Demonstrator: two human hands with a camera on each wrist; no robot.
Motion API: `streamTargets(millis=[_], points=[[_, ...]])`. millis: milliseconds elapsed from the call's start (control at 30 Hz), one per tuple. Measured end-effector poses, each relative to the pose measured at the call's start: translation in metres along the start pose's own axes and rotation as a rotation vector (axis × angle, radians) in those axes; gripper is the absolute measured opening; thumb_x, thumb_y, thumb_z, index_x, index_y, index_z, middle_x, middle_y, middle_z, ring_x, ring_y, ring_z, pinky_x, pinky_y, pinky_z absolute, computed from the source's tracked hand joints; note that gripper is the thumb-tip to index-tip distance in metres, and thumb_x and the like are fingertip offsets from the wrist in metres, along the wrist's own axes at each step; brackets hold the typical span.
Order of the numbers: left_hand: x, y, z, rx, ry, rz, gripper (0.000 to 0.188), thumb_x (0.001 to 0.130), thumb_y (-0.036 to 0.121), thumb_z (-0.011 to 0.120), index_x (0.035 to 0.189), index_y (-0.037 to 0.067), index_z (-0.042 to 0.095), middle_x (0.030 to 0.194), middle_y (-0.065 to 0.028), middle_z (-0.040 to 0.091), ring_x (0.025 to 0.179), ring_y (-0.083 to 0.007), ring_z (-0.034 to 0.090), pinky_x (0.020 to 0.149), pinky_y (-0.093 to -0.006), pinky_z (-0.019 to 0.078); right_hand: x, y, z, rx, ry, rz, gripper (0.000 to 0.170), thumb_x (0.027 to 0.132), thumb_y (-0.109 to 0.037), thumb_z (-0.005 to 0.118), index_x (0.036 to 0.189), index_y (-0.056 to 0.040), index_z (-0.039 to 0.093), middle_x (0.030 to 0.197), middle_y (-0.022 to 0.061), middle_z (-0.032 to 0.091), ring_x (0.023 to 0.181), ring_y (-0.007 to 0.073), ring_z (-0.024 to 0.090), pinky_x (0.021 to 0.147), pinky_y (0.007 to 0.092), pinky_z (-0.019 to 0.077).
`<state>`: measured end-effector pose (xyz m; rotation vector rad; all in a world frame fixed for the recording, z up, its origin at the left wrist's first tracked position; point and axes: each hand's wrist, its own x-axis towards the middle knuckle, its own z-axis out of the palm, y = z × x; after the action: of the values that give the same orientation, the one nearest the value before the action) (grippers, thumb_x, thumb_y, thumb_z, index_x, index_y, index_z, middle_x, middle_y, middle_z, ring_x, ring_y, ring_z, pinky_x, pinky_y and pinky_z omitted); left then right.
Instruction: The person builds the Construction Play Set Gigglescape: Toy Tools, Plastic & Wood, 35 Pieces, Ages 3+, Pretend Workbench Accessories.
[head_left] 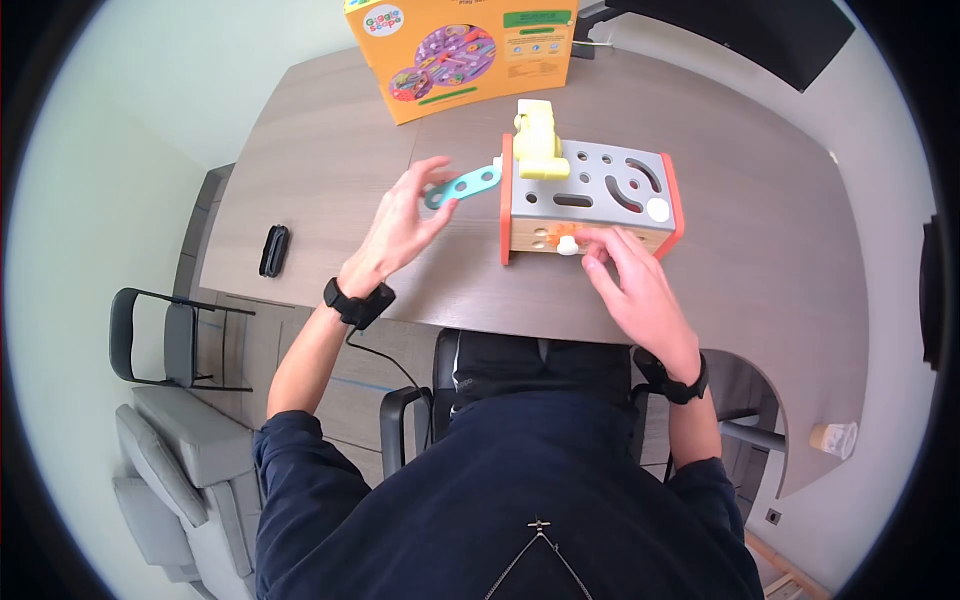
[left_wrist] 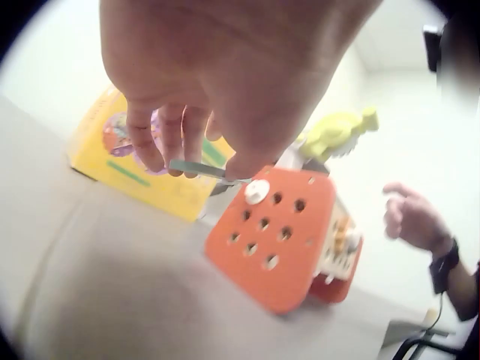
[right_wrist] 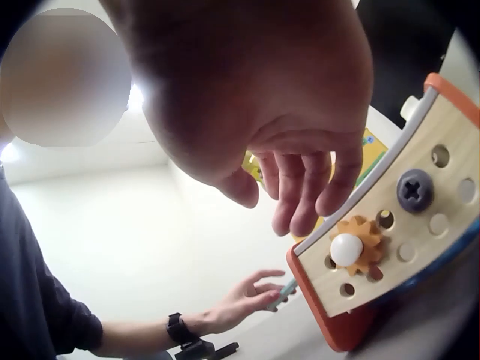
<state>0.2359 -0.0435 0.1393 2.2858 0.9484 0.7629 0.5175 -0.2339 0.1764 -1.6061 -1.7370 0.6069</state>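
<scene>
In the head view my left hand (head_left: 405,215) pinches a teal strip with holes (head_left: 475,183) between thumb and fingers. The strip's far end reaches the red-orange side panel (left_wrist: 281,247) of a toy workbench (head_left: 545,205), right by a white peg (left_wrist: 256,192). My right hand (head_left: 640,285) hovers in front of the workbench with loosely bent fingers and nothing in them. Just beyond those fingertips, an orange gear (right_wrist: 369,238) with a white knob (right_wrist: 346,250) sits on the wooden front. A grey cross-slot screw head (right_wrist: 415,190) is fixed beside it.
A chunky yellow toy piece (head_left: 538,145) stands on the workbench's grey top (head_left: 610,180). Behind is a large orange-yellow box (head_left: 545,75). A small black case (head_left: 274,250) lies at the left of the table, and a dark screen (head_left: 750,30) hangs over the back right.
</scene>
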Motion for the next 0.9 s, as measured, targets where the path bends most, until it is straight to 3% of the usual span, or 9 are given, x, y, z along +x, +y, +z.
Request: streamTargets(millis=[167,200,300,500,700,800,900], points=[[0.024,0.036,0.022,-0.076,-0.066,0.291,0.061,0.098,0.018,0.075,0.151,0.004,0.049,0.136,-0.0173,0.068,0.125,-0.0372,0.064,0.106,-0.0457,0.0535,0.029,0.009,0.007,-0.361,0.163,-0.151,0.035,0.103,-0.021,0.069,0.132,-0.0002,0.066,0.117,0.0110,0.061,0.112,0.0286,0.058,0.098,0.0423,0.0465],[0.026,0.039,0.025,-0.068,-0.135,0.228,0.062,0.098,0.018,0.075,0.151,0.003,0.047,0.138,-0.0183,0.065,0.131,-0.0380,0.060,0.109,-0.0470,0.0519,0.034,0.012,0.011,-0.398,0.190,-0.178,0.037,0.102,-0.022,0.070,0.132,-0.0001,0.066,0.118,0.0114,0.061,0.112,0.0288,0.057,0.098,0.0424,0.0459],[0.034,0.033,0.034,-0.031,-0.063,0.285,0.064,0.098,0.016,0.075,0.152,0.003,0.044,0.137,-0.0190,0.065,0.131,-0.0375,0.061,0.111,-0.0473,0.0506,0.045,0.023,0.022,-0.429,0.202,-0.190,0.039,0.099,-0.022,0.074,0.130,0.0000,0.067,0.117,0.0125,0.061,0.111,0.0301,0.057,0.096,0.0428,0.0464],[0.034,0.038,0.027,-0.186,-0.205,0.151,0.068,0.096,0.013,0.076,0.154,0.003,0.042,0.151,-0.0192,0.059,0.138,-0.0373,0.057,0.116,-0.0475,0.0465,0.053,0.029,0.023,-0.377,0.190,-0.176,0.036,0.098,-0.020,0.076,0.126,0.0009,0.067,0.114,0.0132,0.060,0.110,0.0311,0.057,0.098,0.0442,0.0468],[0.024,0.033,0.020,-0.157,-0.002,0.201,0.067,0.099,0.016,0.074,0.156,0.004,0.042,0.156,-0.0200,0.056,0.146,-0.0369,0.051,0.122,-0.0478,0.0404,0.050,0.025,0.019,-0.276,0.177,-0.074,0.051,0.097,-0.024,0.077,0.139,0.0003,0.059,0.118,0.0148,0.061,0.114,0.0320,0.058,0.103,0.0453,0.0471],[0.005,-0.005,-0.004,0.011,0.133,0.100,0.066,0.099,0.016,0.073,0.156,0.003,0.042,0.154,-0.0197,0.057,0.146,-0.0361,0.050,0.122,-0.0481,0.0396,0.040,0.016,0.012,-0.172,0.196,-0.014,0.058,0.099,-0.024,0.076,0.147,-0.0005,0.054,0.119,0.0151,0.062,0.114,0.0309,0.059,0.104,0.0444,0.0477],[-0.029,-0.087,-0.039,0.395,0.239,-0.130,0.065,0.098,0.016,0.073,0.155,0.004,0.044,0.148,-0.0196,0.060,0.145,-0.0380,0.050,0.122,-0.0475,0.0400,0.018,0.010,0.009,-0.012,0.236,0.060,0.057,0.100,-0.023,0.074,0.149,-0.0008,0.053,0.119,0.0139,0.062,0.112,0.0286,0.060,0.104,0.0424,0.0486]])
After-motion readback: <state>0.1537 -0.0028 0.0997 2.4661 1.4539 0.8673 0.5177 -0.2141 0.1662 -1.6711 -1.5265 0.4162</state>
